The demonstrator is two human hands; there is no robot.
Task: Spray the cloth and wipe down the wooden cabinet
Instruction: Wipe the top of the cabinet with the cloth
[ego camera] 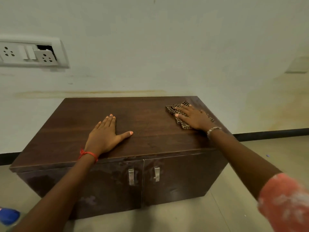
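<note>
Hands lie flat on the top of the low dark-brown wooden cabinet (150, 131): the left hand (104, 133) is open, palm down, fingers together and thumb spread, near the middle; the right hand (194, 117) is spread, pressing the brown checked cloth (179, 113) against the far right corner. Two metal door handles (131, 176) show on the cabinet's front. A white socket panel (30, 53) sits on the wall.

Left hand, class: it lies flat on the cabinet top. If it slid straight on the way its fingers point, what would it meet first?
The left hand points toward the cabinet top's back edge. That stretch looks bare; past it comes the wall, probably first. The cloth lies off to the right.
</note>
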